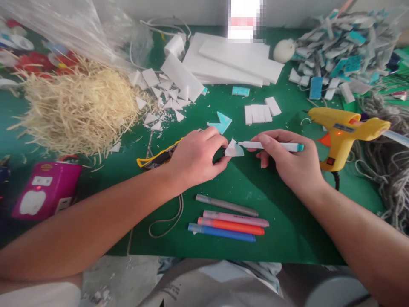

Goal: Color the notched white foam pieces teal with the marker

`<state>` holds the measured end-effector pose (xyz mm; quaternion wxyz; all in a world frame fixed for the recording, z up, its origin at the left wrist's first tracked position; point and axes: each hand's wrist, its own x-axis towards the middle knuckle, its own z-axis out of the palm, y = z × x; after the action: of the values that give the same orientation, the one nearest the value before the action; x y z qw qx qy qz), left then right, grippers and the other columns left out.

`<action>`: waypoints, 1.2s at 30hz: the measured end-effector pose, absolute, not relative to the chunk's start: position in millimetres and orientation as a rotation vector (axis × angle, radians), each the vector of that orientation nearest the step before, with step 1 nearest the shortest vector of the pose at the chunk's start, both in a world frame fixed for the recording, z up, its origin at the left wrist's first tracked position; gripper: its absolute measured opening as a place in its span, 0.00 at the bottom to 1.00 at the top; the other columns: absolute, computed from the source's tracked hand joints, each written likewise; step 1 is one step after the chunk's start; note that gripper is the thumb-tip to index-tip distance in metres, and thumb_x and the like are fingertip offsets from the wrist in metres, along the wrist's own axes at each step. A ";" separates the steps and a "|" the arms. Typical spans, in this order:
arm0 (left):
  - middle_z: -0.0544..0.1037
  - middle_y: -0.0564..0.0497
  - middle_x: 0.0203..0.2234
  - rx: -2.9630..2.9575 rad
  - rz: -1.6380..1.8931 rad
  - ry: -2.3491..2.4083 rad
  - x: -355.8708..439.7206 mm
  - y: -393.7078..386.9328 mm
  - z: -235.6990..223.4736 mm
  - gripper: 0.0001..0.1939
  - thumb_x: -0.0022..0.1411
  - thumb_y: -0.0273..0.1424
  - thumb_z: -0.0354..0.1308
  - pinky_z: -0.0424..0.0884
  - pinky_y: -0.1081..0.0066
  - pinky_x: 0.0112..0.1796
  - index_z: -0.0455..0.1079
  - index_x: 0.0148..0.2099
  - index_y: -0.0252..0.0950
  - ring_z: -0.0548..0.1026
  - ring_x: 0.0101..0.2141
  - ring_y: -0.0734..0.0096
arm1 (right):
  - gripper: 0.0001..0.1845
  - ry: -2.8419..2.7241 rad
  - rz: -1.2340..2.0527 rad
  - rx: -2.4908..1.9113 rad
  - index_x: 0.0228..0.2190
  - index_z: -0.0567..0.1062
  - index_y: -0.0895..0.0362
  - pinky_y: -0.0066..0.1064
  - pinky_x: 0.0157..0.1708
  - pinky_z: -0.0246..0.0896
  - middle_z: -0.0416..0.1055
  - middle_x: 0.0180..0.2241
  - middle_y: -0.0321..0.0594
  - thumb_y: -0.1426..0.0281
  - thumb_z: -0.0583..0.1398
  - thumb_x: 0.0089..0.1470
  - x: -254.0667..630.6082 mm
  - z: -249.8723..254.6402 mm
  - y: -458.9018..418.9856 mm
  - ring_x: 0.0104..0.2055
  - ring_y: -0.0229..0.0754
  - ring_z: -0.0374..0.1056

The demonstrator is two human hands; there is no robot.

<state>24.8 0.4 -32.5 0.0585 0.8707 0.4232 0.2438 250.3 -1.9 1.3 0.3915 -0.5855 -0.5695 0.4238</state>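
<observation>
Between the fingertips of my left hand is a small white foam piece, partly coloured light teal. My right hand grips a white marker with a teal end, its tip at the foam piece. Just beyond my left fingers lies a teal-coloured angular piece. A yellow utility knife rests partly hidden under my left hand. Nearer the table's front edge are a grey marker, a pink marker, an orange marker and a blue marker.
A yellow glue gun with its orange light lit stands at right. White foam sheets, cut strips and scraps lie beyond my hands. Straw and a magenta box are at left; grey and teal pieces fill the back right.
</observation>
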 end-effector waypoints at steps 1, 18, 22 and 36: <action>0.80 0.48 0.35 2.641 0.743 1.278 24.5 0.5 -32.4 0.08 0.69 0.33 0.57 0.68 0.66 0.34 0.76 0.43 0.35 0.80 0.34 0.63 | 0.09 -1.448 1.064 -1.486 0.29 0.83 0.55 0.28 0.19 0.61 0.78 0.23 0.36 0.63 0.69 0.58 250.3 0.2 -1.8 0.18 0.33 0.64; 0.80 0.48 0.36 2.608 0.702 1.309 24.3 0.3 -30.3 0.08 0.69 0.33 0.57 0.68 0.66 0.35 0.76 0.44 0.35 0.80 0.35 0.63 | 0.08 -1.443 1.111 -1.501 0.29 0.82 0.54 0.29 0.20 0.62 0.75 0.21 0.34 0.64 0.70 0.56 249.8 1.8 -1.0 0.18 0.34 0.62; 0.80 0.48 0.35 2.615 0.726 1.289 24.2 0.7 -31.0 0.09 0.69 0.33 0.57 0.68 0.66 0.34 0.76 0.43 0.35 0.80 0.34 0.63 | 0.10 -1.445 1.140 -1.489 0.26 0.81 0.54 0.29 0.20 0.61 0.76 0.22 0.35 0.64 0.68 0.57 249.7 1.2 -0.7 0.17 0.33 0.62; 0.79 0.47 0.35 2.611 0.683 1.294 23.9 1.8 -31.3 0.10 0.70 0.35 0.56 0.69 0.67 0.35 0.76 0.44 0.36 0.79 0.34 0.63 | 0.08 -1.452 1.117 -1.490 0.30 0.82 0.54 0.30 0.21 0.65 0.71 0.18 0.31 0.63 0.70 0.56 249.4 0.2 0.2 0.18 0.34 0.62</action>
<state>23.9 1.8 -31.3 0.0742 0.8700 0.4310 0.2277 249.4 0.2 0.2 0.3804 -0.5836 -0.5687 0.4374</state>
